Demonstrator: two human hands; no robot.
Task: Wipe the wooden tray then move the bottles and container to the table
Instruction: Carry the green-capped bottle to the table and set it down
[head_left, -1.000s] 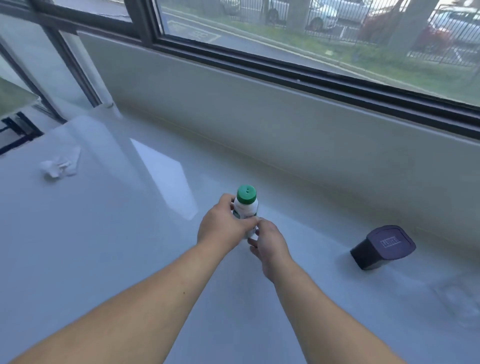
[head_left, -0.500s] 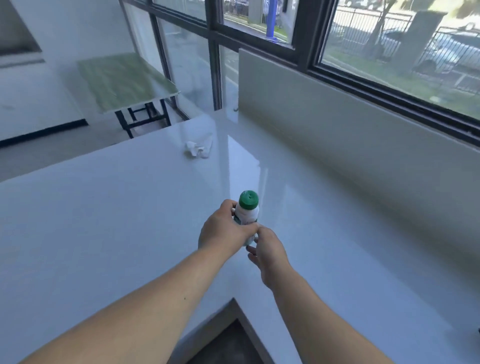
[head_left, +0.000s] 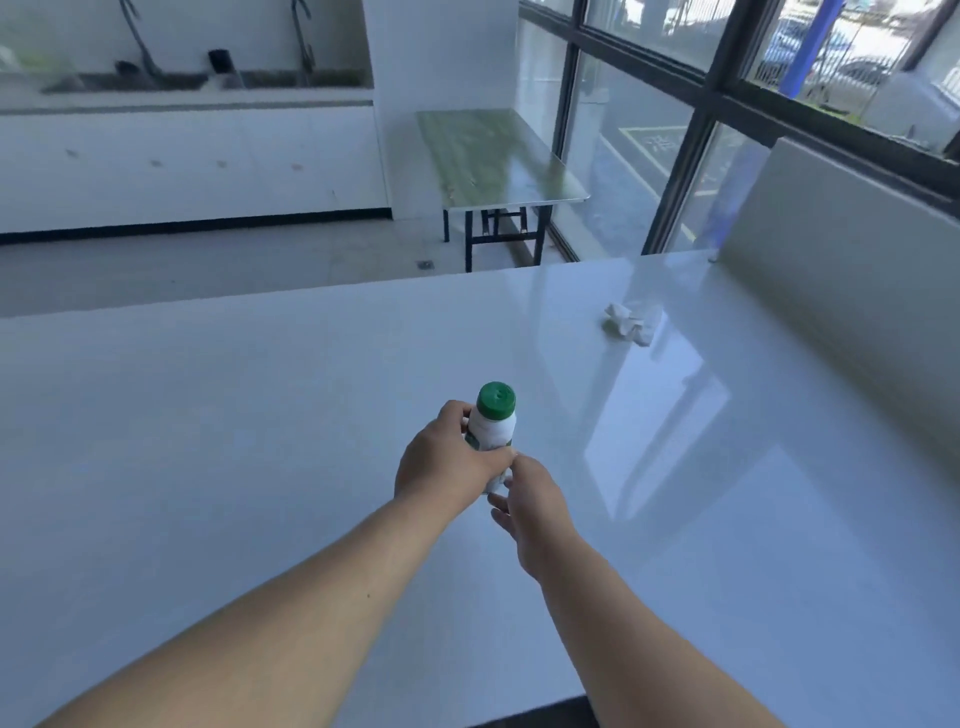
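Item: white bottle (head_left: 491, 431), green cap, upright at frame centre above the white table (head_left: 208, 426). Left hand (head_left: 447, 460) wraps its body; right hand (head_left: 535, 501) cups the base (fingers partly hidden). Grip unchanged from half a second ago. Crumpled tissue (head_left: 628, 323) now sits upper right, formerly upper left; green side table (head_left: 493, 156) now top centre.

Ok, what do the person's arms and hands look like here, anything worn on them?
Both forearms are bare up to the frame edge, with no sleeves in view. The left hand and right hand wear no gloves; no rings, watch or bands are visible. A small dark spot marks the left forearm.
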